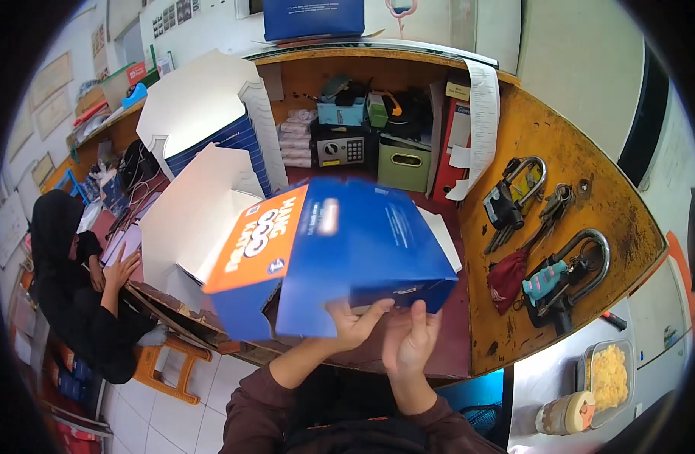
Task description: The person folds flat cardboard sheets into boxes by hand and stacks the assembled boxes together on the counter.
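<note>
A blue cardboard box with an orange printed panel is tilted in front of me above the desk, slightly blurred. Its left end has flaps sticking out. My left hand grips the near lower edge, its fingers partly hidden by a blue flap. At the same edge, further right, my right hand holds the box with the thumb raised against it; some of its fingers are hidden. Just left of this box stands an unfolded box with its pale inside showing. Behind that rises a stack of nested blue boxes.
Padlocks and keys lie on the wooden side panel at right. A small safe, a green container and binders fill the shelf. A person in black sits at left near an orange stool. A food tub stands lower right.
</note>
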The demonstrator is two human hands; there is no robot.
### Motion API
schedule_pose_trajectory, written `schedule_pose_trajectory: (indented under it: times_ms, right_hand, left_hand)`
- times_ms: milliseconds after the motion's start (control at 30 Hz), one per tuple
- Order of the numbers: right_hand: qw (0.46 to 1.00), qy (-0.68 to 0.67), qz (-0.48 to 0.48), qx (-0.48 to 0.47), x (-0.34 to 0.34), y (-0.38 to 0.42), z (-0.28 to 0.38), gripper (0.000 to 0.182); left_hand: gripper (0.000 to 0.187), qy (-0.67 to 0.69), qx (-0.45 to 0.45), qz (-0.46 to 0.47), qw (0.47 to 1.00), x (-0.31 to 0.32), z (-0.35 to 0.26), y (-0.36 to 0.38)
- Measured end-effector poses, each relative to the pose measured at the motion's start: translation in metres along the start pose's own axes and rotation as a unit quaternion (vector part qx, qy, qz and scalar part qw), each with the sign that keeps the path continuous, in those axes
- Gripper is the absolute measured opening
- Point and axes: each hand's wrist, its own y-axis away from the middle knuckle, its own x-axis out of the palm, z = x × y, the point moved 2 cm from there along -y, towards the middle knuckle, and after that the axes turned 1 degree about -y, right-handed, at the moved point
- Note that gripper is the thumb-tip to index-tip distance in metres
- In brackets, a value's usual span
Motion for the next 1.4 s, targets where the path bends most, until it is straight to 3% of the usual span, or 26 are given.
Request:
schedule_pose_trajectory:
  times_ms: [33,67,167,233,300,367,400,433,500,600,667,700,767,800,867,900,933,967,1033,1100,1133,1167,1200,1267,1333,1400]
  right_hand:
    - [0.987,-0.094,0.017,0.129,-0.001,0.001,-0.003,0.020]
    - [0.949,-0.185,0.034,0.254,-0.001,0.004,-0.006,0.021]
    - [0.914,-0.244,0.123,0.301,-0.014,-0.007,0.003,0.015]
    - [0.904,-0.283,0.164,0.274,-0.007,-0.009,0.009,0.027]
    - [0.990,-0.013,0.106,0.087,-0.001,-0.008,0.018,0.039]
    - [0.989,0.027,0.135,0.053,-0.018,-0.004,0.012,0.050]
    - [0.992,0.012,0.124,-0.019,-0.015,0.000,0.013,0.050]
    - [0.989,-0.006,0.114,-0.091,-0.008,0.005,0.015,0.050]
    - [0.988,-0.030,0.148,-0.035,0.004,0.022,0.006,0.056]
    - [0.990,-0.017,0.138,0.012,-0.010,0.040,-0.030,0.058]
    - [0.942,0.247,0.225,-0.035,-0.020,0.032,-0.034,0.058]
    - [0.942,0.247,0.227,-0.034,-0.028,0.026,-0.037,0.058]
    - [0.814,0.398,0.387,-0.173,-0.033,0.014,-0.038,0.053]
    - [0.803,0.396,0.414,-0.165,-0.031,0.008,-0.029,0.048]
    - [0.873,0.399,0.279,0.015,-0.049,-0.006,-0.016,0.041]
    - [0.945,0.155,0.241,0.160,-0.071,-0.024,-0.015,0.049]
    - [0.945,-0.100,0.143,0.277,-0.092,-0.041,-0.014,0.063]
    - [0.874,-0.227,0.272,0.333,-0.059,-0.047,0.011,0.063]
    - [0.929,-0.027,0.218,0.297,-0.087,-0.051,0.010,0.057]
    - [0.894,0.185,0.310,0.266,-0.077,-0.061,0.014,0.045]
    - [0.933,0.055,0.207,0.290,-0.058,-0.053,0.009,0.033]
    - [0.932,0.055,0.208,0.290,-0.046,-0.044,0.004,0.033]
    - [0.954,0.050,0.166,0.246,-0.038,-0.037,-0.001,0.030]
    - [0.975,0.031,0.138,0.169,-0.026,-0.020,-0.014,0.027]
    - [0.972,0.059,0.213,0.080,-0.027,-0.012,-0.017,0.029]
    - [0.964,0.072,0.254,0.019,-0.021,-0.007,-0.019,0.030]
  left_hand:
    - [0.019,-0.065,0.001,0.013,0.998,-0.001,0.003,0.002]
    - [0.031,-0.022,-0.074,0.062,0.995,-0.007,0.007,0.003]
    - [0.046,0.019,-0.036,0.058,0.997,-0.018,-0.008,0.001]
    - [0.063,0.342,-0.053,0.021,0.938,-0.032,-0.004,-0.003]
    - [0.071,0.556,-0.083,0.050,0.825,-0.040,-0.022,-0.009]
    - [0.066,0.517,-0.126,-0.012,0.847,-0.040,-0.025,-0.006]
    - [0.065,0.302,-0.134,-0.006,0.944,-0.037,-0.027,-0.004]
    - [0.064,0.069,-0.136,-0.001,0.988,-0.033,-0.029,-0.003]
    - [0.057,0.221,-0.097,-0.084,0.967,-0.013,-0.019,0.008]
    - [0.050,0.300,-0.080,-0.118,0.943,-0.006,-0.014,0.007]
    - [0.046,0.354,-0.198,-0.095,0.909,-0.010,-0.014,0.002]
    - [0.046,0.355,-0.197,-0.097,0.909,-0.014,-0.020,-0.002]
    - [0.044,0.409,-0.348,-0.094,0.838,-0.025,-0.029,-0.008]
    - [0.041,0.399,-0.365,-0.078,0.838,-0.038,-0.019,-0.011]
    - [0.045,0.383,-0.386,-0.011,0.839,-0.073,0.005,-0.013]
    - [0.047,0.364,-0.397,0.030,0.842,-0.090,0.011,-0.014]
    - [0.047,0.364,-0.397,0.029,0.842,-0.101,0.010,-0.016]
    - [0.049,0.273,-0.362,0.071,0.888,-0.109,0.008,-0.019]
    - [0.051,0.179,-0.323,0.113,0.922,-0.112,0.008,-0.020]
    - [0.060,0.212,-0.280,0.021,0.936,-0.115,0.009,-0.019]
    - [0.061,0.345,-0.139,0.101,0.923,-0.114,0.016,-0.020]
    - [0.061,0.345,-0.138,0.100,0.923,-0.113,0.030,-0.013]
    - [0.065,0.123,-0.115,0.155,0.974,-0.109,0.045,0.000]
    - [0.067,-0.029,-0.143,0.198,0.969,-0.084,0.039,0.021]
    - [0.066,0.051,-0.199,0.190,0.960,-0.048,0.021,0.026]
    - [0.061,0.280,-0.175,0.166,0.929,-0.028,0.013,0.026]
